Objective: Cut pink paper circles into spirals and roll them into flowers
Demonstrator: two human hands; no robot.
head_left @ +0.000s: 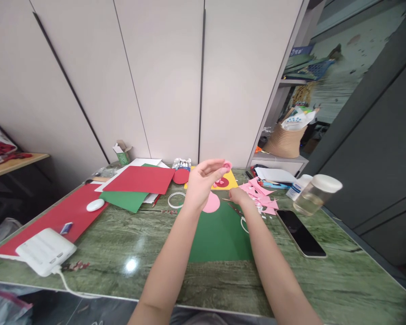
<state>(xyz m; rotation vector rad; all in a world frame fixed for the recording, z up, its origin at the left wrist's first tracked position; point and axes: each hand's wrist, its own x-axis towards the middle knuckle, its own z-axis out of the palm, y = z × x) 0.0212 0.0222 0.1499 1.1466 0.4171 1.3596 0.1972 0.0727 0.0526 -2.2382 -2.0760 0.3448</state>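
Note:
My left hand (203,180) is raised over the table, thumb and fingers closed on a small rolled pink paper flower (227,165). Lower down, my right hand (241,197) is closed near the tabletop. A thin pale stick (225,199) juts out to its left, seemingly pinched in the fingers. Just below that hand lies a pair of scissors (237,211) with white handles, on a green paper sheet (219,239). Between my hands is a pink paper circle (211,203). Behind it, a yellow sheet (232,178) bears a red circle with small pink pieces.
Pink paper scraps (262,196) are heaped at the right, near a phone (301,234) and a lidded clear container (316,196). Red paper (138,179), a roll of tape (176,200) and a white charger (45,250) with a cable are on the left. Cabinet doors (162,81) stand behind.

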